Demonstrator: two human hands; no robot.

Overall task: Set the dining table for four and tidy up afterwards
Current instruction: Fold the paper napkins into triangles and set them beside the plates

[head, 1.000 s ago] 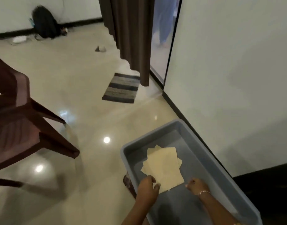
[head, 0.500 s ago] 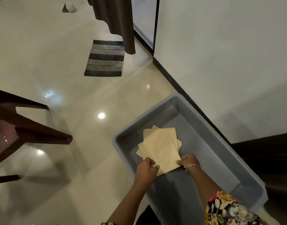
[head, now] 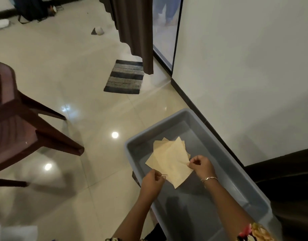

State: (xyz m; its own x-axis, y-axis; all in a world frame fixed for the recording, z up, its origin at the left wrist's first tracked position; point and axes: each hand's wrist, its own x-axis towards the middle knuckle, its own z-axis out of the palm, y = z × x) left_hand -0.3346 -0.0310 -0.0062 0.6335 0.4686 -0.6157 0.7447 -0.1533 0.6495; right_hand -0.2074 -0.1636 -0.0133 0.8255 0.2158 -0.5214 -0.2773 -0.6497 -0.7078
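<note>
1. Tan napkins (head: 169, 162), fanned stack, lower centre of frame, inside grey tub (head: 193, 214).
2. Left hand (head: 152, 182) and right hand (head: 201, 166) each pinch a napkin edge.
3. Dining table unseen; progress unclear, probably fetching or stowing napkins.

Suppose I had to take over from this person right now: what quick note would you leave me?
Left hand: pinches the near left edge of the beige sheets.
Right hand: pinches their right edge.
Things: the sheets are fanned out inside the grey tub; their number is unclear.
Done: cannot judge, because the dining table is out of view.
Left: probably either carry the sheets to the table or square them up in the tub, then check the table.
</note>
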